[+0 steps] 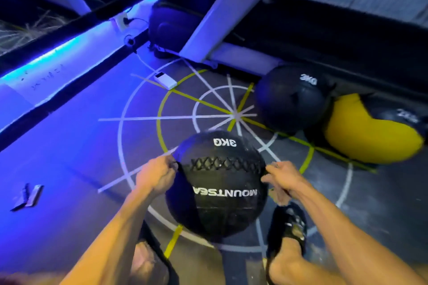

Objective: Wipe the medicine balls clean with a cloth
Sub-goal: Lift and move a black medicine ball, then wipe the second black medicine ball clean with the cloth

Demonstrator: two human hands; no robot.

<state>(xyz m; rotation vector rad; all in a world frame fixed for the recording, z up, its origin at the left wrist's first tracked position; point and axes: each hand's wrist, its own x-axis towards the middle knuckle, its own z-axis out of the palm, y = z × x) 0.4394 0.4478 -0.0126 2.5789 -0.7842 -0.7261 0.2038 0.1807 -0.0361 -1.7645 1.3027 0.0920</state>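
Holding the nearest medicine ball [217, 183] between both hands, we keep it just above the marked floor [69, 146] so its laced seam faces up for wiping. Our left hand [156, 176] pinches a dark strip, perhaps the cloth, at the ball's side, while whether the right hand [281, 180] grasps anything we cannot tell. Two more balls [291, 97] wait beside the frame [222, 7].

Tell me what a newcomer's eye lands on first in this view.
The black medicine ball marked 3KG, front and centre, with the left hand gripping one side and the right hand at the other. Next, the yellow-and-black ball at the right beside another black 3KG ball. Blue light glows along the left edge.
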